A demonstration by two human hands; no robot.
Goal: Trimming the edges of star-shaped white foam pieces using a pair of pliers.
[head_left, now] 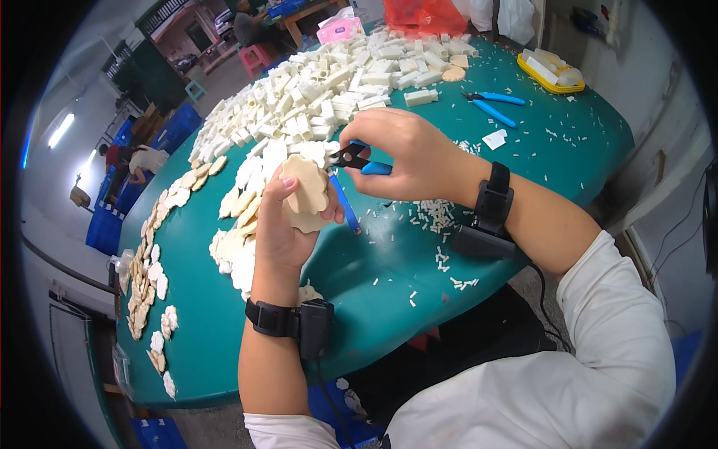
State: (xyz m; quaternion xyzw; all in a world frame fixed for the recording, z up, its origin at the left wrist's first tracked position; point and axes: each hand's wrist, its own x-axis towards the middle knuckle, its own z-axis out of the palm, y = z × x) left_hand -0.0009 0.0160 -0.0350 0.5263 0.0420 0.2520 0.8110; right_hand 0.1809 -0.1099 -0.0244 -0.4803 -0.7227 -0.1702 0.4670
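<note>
My left hand (pixel 288 217) is closed on cream, scallop-edged flat pieces (pixel 307 185), with the thumb across their face. In my right hand (pixel 407 153) I grip blue-handled cutting nippers (pixel 359 159). Their jaws point left, close by the edge of the pieces; whether they touch I cannot tell. Below the nippers a blue pen-like tool (pixel 345 206) lies on the table. More white and cream scalloped pieces (pixel 243 202) are heaped behind and left of my left hand. Small white clipped bits (pixel 434 215) lie scattered beneath my right wrist.
The green table (pixel 389 262) bears a large heap of white block-shaped parts (pixel 321 90). A second blue-handled pair of pliers (pixel 495 105) and a yellow tray (pixel 551 72) lie at right. Scalloped pieces (pixel 142 277) line the left edge. Other people (pixel 142 161) are in the background.
</note>
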